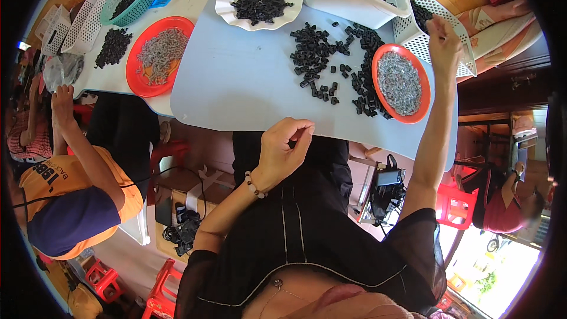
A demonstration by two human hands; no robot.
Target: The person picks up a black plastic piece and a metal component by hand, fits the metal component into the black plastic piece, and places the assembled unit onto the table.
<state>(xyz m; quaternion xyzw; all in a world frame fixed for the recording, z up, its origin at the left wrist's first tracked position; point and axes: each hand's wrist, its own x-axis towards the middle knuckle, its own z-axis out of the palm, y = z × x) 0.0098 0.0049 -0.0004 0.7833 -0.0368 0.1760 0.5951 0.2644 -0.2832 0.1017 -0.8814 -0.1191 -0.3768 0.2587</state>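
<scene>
My left hand (286,149), with a beaded bracelet at its wrist, is held at the near edge of the pale blue table (236,82). Its thumb and fingertips meet in a pinch, and whatever is between them is too small to make out. Out to the right, my right hand (444,44) is above a white perforated basket (413,34) with black parts inside. Its fingers are curled together, hiding anything they hold. Below that hand lies an orange-red plate (376,77) of small clear pieces (400,82). Loose small black parts (310,53) are spread beside the plate.
A scalloped white dish (224,9) of black parts and a white tub (348,10) stand at the back. On the left, a co-worker in orange and navy (88,201) sits by a red plate (133,77) and a green basket (133,13). Another person's legs (502,29) are beyond the perforated basket.
</scene>
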